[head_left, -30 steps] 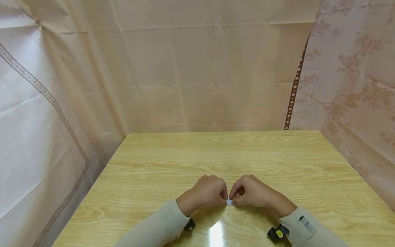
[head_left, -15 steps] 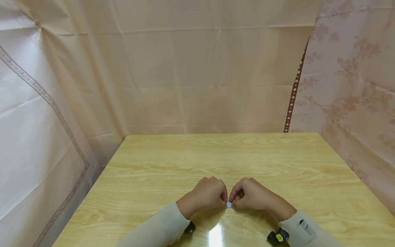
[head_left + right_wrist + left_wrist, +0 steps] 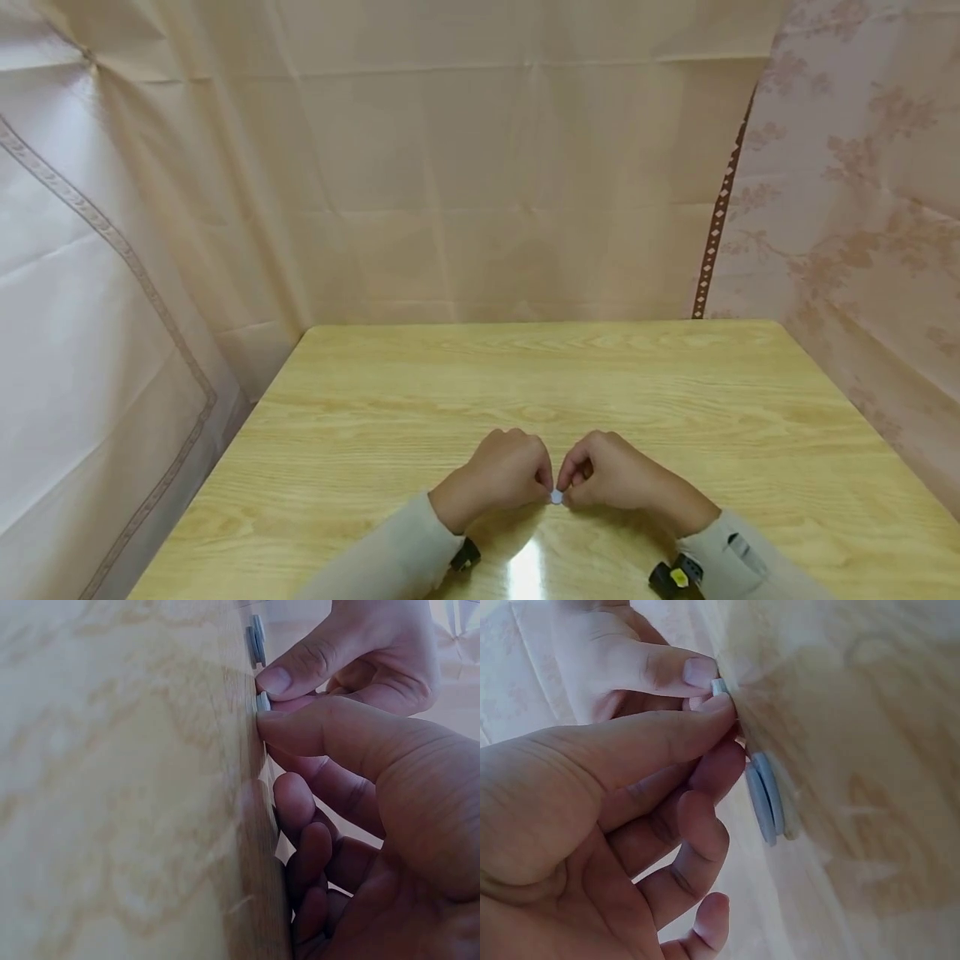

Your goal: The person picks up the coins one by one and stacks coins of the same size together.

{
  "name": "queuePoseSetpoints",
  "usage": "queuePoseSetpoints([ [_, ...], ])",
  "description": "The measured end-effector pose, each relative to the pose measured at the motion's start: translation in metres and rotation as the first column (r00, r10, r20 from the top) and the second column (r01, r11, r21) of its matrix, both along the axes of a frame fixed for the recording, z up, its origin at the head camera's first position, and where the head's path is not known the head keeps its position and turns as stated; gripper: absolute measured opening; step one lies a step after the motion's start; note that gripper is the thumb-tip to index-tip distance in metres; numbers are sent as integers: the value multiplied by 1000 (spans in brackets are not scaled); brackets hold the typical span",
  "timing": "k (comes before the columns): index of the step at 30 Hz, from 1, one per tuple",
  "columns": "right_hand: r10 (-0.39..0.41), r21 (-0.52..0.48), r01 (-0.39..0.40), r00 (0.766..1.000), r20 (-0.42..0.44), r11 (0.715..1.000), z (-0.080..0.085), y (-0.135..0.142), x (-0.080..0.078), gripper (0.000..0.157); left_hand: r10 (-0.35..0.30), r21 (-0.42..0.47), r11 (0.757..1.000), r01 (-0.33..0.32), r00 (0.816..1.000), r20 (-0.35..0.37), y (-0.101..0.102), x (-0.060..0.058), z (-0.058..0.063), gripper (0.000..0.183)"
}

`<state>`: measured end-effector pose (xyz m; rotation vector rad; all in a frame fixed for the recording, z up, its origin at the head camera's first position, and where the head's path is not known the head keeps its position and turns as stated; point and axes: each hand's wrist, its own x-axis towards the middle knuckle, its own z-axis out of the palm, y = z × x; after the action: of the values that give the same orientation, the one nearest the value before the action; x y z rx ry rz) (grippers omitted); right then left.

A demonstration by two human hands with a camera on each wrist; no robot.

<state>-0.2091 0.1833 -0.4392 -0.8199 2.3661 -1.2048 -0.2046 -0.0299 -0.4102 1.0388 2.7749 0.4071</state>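
Observation:
A small whitish disc [image 3: 557, 497] is pinched between both hands, low over the table, its flat face showing in the head view. My left hand [image 3: 504, 469] holds its left edge with thumb and index finger. On the opposite edge my right hand [image 3: 617, 471] pinches the same way, other fingers loosely curled. Both wrist views show only the thin rim of the disc [image 3: 719, 686] between the fingertips. A blue-grey round piece [image 3: 765, 796], doubled against the tabletop like a stack or a reflection, lies by the left fingers; the left hand hides it in the head view.
The wood-grain table [image 3: 525, 367] spreads beyond and to both sides of the hands, with a bright glare spot near its front. Beige curtain [image 3: 487, 167] hangs behind the far edge. Patterned cloth [image 3: 862, 208] closes off the right, white cloth [image 3: 90, 333] the left.

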Motion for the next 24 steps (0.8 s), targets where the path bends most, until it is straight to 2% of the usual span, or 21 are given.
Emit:
queuePoseSetpoints([
  [16, 14, -19, -13, 1000, 11, 1000, -4, 0, 1, 10, 31, -17, 999, -31, 1000, 7, -1, 3, -2, 18],
  [24, 10, -9, -10, 1000, -14, 1000, 0, -3, 2, 11, 38, -21, 999, -38, 999, -7, -3, 3, -1, 21],
])
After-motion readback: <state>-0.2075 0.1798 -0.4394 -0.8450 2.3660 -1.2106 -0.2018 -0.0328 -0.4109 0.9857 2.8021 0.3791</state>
